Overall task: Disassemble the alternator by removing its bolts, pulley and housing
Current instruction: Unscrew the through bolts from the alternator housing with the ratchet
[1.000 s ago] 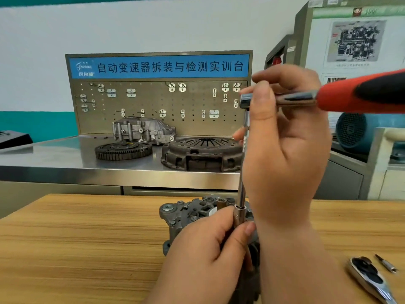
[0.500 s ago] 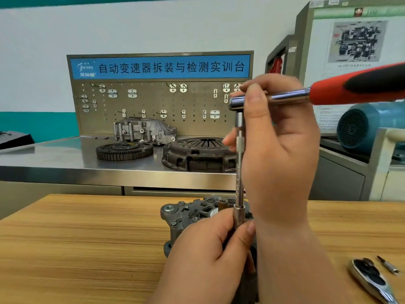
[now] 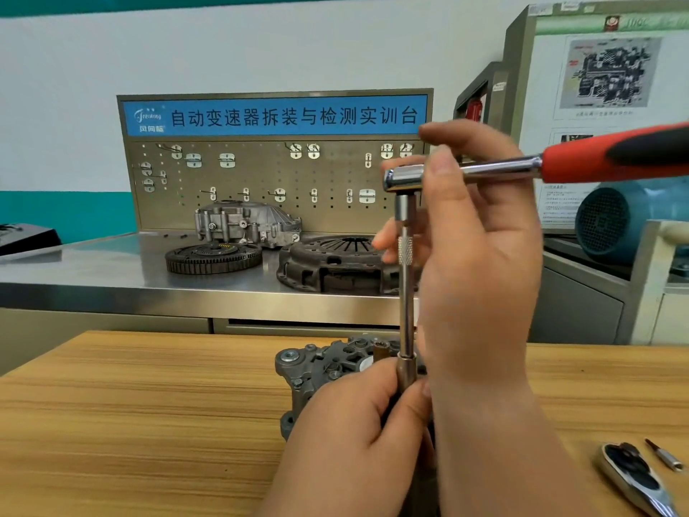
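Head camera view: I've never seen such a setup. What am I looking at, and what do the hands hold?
No robot here: a person works bare-handed, filmed by one head-worn camera looking down. On the light wooden table stands the grey metal alternator. The right hand grips the head of a chrome ratchet wrench with a red and black handle; a long chrome extension bar runs down from it to the alternator. The left hand pinches the chrome socket at the bar's foot. Right of them lie a second chrome tool and a small metal bit. Behind, a steel bench carries a toothed dark ring, a dark round clutch cover and a silver cast housing.
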